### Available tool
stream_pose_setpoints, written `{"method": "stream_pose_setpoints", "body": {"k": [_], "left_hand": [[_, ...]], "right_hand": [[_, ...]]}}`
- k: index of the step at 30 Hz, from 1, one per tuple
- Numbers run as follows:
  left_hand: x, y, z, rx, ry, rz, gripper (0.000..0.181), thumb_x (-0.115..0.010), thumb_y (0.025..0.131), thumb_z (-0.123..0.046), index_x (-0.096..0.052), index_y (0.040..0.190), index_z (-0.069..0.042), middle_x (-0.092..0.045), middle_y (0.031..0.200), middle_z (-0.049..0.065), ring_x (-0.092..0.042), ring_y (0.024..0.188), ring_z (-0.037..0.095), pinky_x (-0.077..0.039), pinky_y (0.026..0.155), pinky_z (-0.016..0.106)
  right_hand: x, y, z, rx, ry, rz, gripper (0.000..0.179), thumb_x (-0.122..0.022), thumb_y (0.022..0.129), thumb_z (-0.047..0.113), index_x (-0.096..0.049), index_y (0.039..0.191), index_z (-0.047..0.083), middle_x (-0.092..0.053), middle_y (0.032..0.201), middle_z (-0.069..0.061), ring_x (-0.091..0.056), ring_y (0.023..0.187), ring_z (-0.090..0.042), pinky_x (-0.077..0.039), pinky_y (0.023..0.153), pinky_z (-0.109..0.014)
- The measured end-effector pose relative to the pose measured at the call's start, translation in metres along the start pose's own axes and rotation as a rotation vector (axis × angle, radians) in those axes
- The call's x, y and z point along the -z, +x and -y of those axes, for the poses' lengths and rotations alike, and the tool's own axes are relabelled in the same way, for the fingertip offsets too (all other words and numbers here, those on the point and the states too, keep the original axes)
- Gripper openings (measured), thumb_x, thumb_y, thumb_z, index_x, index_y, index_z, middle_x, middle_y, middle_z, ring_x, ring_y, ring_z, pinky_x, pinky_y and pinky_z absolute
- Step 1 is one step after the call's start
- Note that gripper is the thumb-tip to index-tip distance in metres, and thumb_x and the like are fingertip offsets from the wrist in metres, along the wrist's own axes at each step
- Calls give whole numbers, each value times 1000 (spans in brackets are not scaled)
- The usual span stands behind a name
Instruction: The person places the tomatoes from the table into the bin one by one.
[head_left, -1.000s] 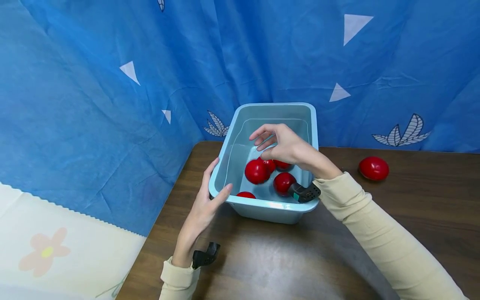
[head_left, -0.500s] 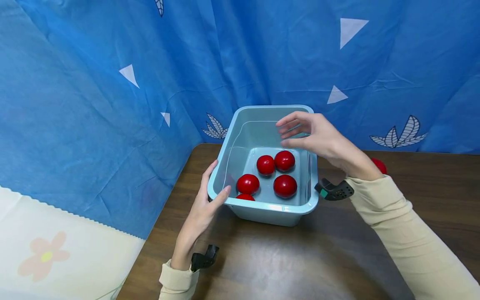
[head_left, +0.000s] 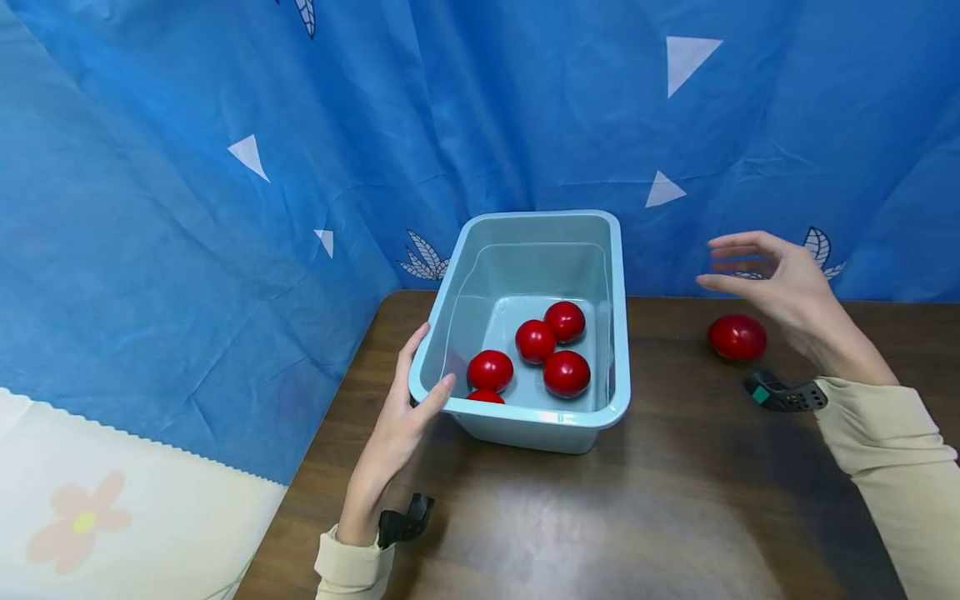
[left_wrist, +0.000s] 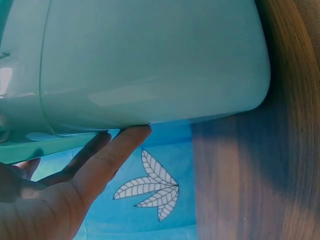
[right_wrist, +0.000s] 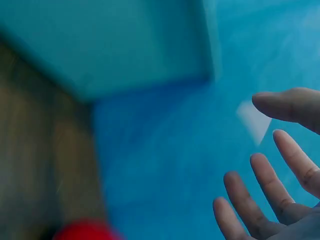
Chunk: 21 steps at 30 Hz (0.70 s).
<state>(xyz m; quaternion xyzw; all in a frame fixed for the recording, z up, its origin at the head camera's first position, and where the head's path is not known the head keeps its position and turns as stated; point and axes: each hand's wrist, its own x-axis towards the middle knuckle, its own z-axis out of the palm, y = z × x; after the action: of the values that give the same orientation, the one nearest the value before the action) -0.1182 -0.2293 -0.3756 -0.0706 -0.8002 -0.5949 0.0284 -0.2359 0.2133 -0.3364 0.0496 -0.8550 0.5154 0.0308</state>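
Observation:
A light blue plastic bin stands on the table with several glossy red balls on its floor. My left hand holds the bin's near left corner, thumb over the rim. In the left wrist view, fingers of that hand touch the outer wall. On the right, another red ball, slightly oval, lies on the table. My right hand is raised just above and behind it, holding nothing, its fingers loosely spread apart from the thumb. The right wrist view catches only a blurred edge of this ball.
The dark wooden table backs onto a blue curtain with white triangles and leaf prints. A pale cloth with a flower hangs or lies beyond the left table edge. Both wrists wear black straps.
My right hand has moved from over the bin to the right, near the lone ball. The balls inside the bin have rolled apart a little. The left hand keeps its hold.

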Motion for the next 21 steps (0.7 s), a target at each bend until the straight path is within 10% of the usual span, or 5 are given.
{"method": "stream_pose_setpoints", "body": {"k": [4,10,21], "left_hand": [[0,0,1,3,9,-5,79,-65,100,-24,-20,165,-33,-29,164,5,-36,145,36,-50,104,60],[0,1,0,0,15,-4,78,-65,101,-24,-20,165,-33,-29,164,5,-36,146,36,-48,106,62],[0,0,-1,8,3,-4,78,-64,101,-24,-20,165,-35,-29,164,3,-37,145,35,-47,108,62]], "right_hand": [[11,-2,-42,-100,-68,26,45,-76,96,41,-56,136,37,-46,150,-16,-49,120,-21,-53,79,-14],[14,-5,-87,-177,-124,88,71,-72,100,35,-40,157,7,-34,157,-38,-38,134,-54,-52,96,-57],[0,-2,-107,-165,-177,143,70,-73,99,17,-37,153,-9,-36,146,-47,-38,124,-62,-46,68,-17]]}}
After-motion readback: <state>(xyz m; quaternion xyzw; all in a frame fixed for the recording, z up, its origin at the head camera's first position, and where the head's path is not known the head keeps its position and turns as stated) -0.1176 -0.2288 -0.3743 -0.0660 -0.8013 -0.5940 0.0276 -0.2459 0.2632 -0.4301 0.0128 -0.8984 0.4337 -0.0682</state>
